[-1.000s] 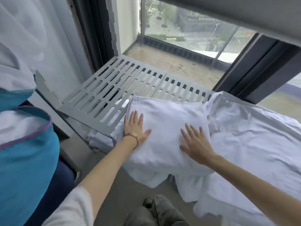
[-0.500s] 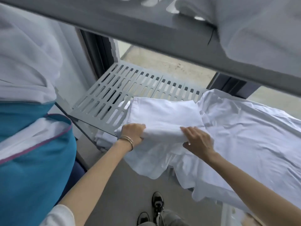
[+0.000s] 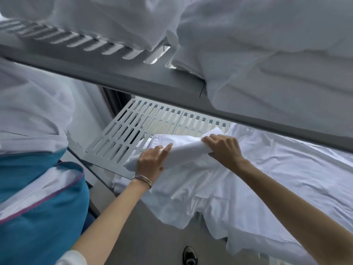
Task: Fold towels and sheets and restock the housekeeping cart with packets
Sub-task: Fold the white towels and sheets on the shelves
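head view, nearest first: a shoe shows on the floor below, and loose white sheet hangs off the front edge of the lower shelf toward it. above that, both hands hold one folded bundle of white linen that lies half on the slotted shelf and half on the spread sheet. the left hand grasps its near left end, fingers curled over the fold; the right hand pinches the far right end, thumb beneath. beyond, an upper shelf carries more heaped white linen, and a blue bag stands at the left.

risks, as i judge them: the bundle is gripped only at its two ends, so the middle may sag and the folds slide open if it is lifted. the overhanging sheet looks ready to slip to the floor, especially if the bundle drags across it. the upper shelf sits close overhead, so a high lift could snag the bundle there.
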